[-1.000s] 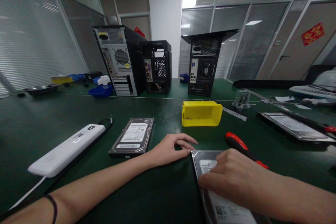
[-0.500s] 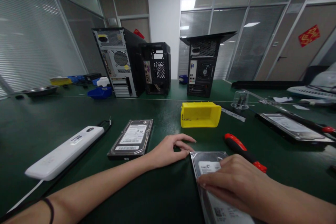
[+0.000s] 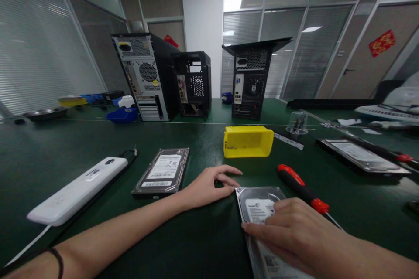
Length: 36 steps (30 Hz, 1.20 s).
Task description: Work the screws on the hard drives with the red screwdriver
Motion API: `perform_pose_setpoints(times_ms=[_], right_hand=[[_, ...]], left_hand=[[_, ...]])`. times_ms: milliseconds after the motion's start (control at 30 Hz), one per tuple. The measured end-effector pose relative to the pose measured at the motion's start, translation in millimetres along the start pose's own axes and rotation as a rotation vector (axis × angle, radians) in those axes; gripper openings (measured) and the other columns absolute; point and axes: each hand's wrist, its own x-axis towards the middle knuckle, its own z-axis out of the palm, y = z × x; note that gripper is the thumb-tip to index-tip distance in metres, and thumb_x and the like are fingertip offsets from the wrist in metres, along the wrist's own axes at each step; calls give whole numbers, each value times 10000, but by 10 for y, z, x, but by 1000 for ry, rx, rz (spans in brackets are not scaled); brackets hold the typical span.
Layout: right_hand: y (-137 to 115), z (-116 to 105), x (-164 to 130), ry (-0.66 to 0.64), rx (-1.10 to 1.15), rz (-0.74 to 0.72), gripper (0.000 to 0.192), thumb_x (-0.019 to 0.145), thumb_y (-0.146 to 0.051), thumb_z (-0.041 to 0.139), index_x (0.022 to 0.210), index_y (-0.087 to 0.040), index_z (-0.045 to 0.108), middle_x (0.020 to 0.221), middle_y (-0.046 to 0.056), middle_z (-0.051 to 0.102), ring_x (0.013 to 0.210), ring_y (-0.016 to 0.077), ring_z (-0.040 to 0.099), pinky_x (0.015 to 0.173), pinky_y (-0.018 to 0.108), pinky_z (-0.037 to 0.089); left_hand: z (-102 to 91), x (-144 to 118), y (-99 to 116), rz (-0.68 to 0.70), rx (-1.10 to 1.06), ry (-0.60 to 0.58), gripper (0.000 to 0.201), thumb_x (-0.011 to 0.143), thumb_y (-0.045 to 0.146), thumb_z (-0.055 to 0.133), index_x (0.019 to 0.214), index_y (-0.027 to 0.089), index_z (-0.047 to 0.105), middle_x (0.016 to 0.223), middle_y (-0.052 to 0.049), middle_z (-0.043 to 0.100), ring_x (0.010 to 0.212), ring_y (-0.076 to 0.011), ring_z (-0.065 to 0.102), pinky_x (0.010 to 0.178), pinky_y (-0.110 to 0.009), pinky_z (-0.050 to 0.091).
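A silver hard drive lies flat on the green table in front of me. My right hand rests on top of it, fingers spread over its label. My left hand lies on the table with its fingertips touching the drive's far left corner, holding nothing. A second, black-edged hard drive lies to the left of my left hand. A red-handled screwdriver lies just right of the silver drive. A yellow parts bin sits beyond my hands.
A white power strip with a black cable lies at the left. Three open computer towers stand at the back. A blue bin, a clear cup and another drive at the right also sit on the table.
My right hand has slid toward me along the silver drive, uncovering more of its label. My left hand has barely moved. The view has shifted slightly.
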Motion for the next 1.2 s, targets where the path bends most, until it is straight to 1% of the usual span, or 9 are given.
perform_pose_setpoints(times_ms=[333,600,700,800,867,933,1033,1100,1200], right_hand=[[4,-29,0,-4,49,16,306,853,-142,513,1109,-243,647,688,8,693,536,107,598,560,238,394],[3,-90,-69,-29,161,125,366,882,-164,467,1210,-277,581,778,4,714,627,140,653,592,260,461],[183,-166,-155,5,118,176,369,919,-224,401,1249,-278,556,816,21,724,671,157,674,629,291,509],[511,-226,-275,70,-3,495,413,922,-410,354,1201,-236,605,1045,87,709,808,232,694,708,395,549],[732,-212,-360,22,-118,702,590,851,-584,382,1248,-193,577,1205,144,631,1000,340,641,838,528,504],[897,-148,-431,-97,-79,814,759,793,-674,383,1298,-127,528,1252,192,587,1038,382,616,851,553,495],[1025,-38,-483,-213,102,842,777,793,-670,392,1384,-166,416,1225,170,611,1042,338,624,887,501,495],[1060,-49,-469,-228,203,821,756,792,-627,448,1398,-179,388,1186,160,632,1017,321,635,892,476,497],[1055,-280,-374,-181,403,739,680,792,-542,530,1375,-213,409,1165,118,642,993,295,641,868,423,524]], left_hand=[[-9,2,9,2,-1,3,402,789,138,578,1188,156,530,1010,-68,704,986,-180,646,940,-327,434],[-9,4,-15,8,-11,-4,399,798,151,575,1194,169,528,1024,-67,698,985,-175,645,919,-324,448],[-15,5,-14,9,-17,-12,391,798,148,573,1187,164,533,1023,-67,698,985,-172,643,926,-324,442],[-10,5,-19,3,-22,-18,387,795,151,576,1179,162,537,1018,-63,700,986,-173,639,933,-330,434],[0,3,-21,-10,-16,-13,380,798,159,573,1176,169,539,1009,-52,701,983,-171,635,935,-335,425],[7,-1,-14,-20,7,13,370,807,161,559,1176,178,540,1024,-44,694,983,-169,621,926,-332,416],[-8,-12,23,-16,70,89,341,838,214,542,1179,197,539,1129,-48,633,944,-166,580,812,-302,421],[-35,-26,56,30,109,102,348,832,314,588,1166,221,554,1163,-47,572,925,-164,535,745,-280,404],[-65,-46,86,201,130,-7,397,668,370,765,1025,237,655,1025,-20,509,935,-163,471,778,-269,375]])
